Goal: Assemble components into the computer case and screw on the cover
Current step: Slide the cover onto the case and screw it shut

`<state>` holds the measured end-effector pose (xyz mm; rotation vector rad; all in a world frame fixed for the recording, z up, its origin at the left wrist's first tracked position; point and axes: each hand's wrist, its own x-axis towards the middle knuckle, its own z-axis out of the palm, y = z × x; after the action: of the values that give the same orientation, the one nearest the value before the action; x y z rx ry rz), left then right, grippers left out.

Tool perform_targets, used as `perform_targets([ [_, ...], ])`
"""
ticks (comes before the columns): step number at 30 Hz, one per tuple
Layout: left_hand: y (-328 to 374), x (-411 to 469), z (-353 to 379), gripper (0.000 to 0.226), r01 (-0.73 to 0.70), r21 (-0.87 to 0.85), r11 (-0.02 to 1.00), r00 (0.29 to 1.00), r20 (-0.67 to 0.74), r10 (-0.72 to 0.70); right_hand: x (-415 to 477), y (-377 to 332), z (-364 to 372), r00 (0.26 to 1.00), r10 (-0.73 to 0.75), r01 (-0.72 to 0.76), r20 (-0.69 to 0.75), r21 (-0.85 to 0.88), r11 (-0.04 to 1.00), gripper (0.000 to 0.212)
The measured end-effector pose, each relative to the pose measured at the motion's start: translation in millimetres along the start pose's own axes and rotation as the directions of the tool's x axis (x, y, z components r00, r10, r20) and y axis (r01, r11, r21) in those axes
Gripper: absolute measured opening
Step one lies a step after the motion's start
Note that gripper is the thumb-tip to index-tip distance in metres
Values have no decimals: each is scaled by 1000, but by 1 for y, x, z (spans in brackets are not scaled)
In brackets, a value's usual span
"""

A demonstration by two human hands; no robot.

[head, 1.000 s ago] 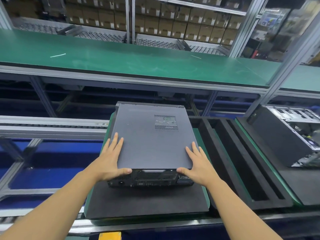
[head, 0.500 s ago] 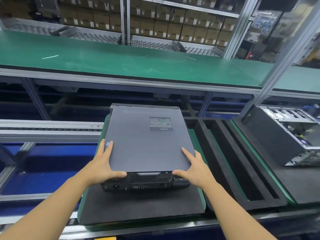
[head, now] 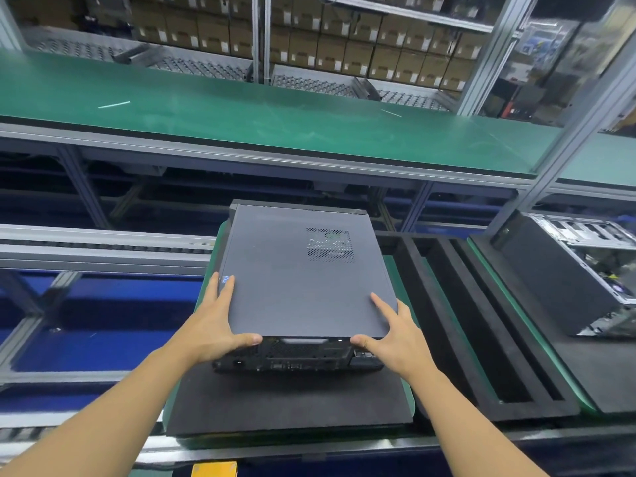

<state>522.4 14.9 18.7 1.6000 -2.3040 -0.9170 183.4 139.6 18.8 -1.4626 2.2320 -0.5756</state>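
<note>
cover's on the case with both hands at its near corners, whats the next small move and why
Probably push the flat grey metal cover away with both thumbs until it seats. The left hand and right hand bracket its near corners, thumbs on the near edge above the black computer case; no screwdriver is in view.

1 wide-angle view, from a camera on the person's head, faces forward and down. The computer case [head: 303,287] lies close, at centre. The left hand [head: 210,328] sits at 7 o'clock, the right hand [head: 395,342] at 5 o'clock. A green bench [head: 275,122] spans 12 o'clock.
</note>
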Motion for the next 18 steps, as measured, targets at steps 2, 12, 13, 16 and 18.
perform_targets([
  [2,0,0,0,138,-2,2,1000,1000,-8,2,-1,-2,0,1000,3,-3,-11,4,1000,104],
  [12,-5,1,4,141,24,-56,998,1000,-16,-25,-2,0,3,1000,26,-26,-15,25,999,113],
  [13,-5,3,2,142,28,-62,998,1000,-8,-28,-2,2,2,1000,20,-20,-3,27,999,110],
  [16,-6,3,-1,139,25,-65,998,1000,4,-25,-2,6,-5,998,-5,4,58,13,1000,100],
  [18,-7,2,-2,136,9,-39,999,1000,17,-8,-2,8,-8,995,-13,14,95,-10,1000,99],
])
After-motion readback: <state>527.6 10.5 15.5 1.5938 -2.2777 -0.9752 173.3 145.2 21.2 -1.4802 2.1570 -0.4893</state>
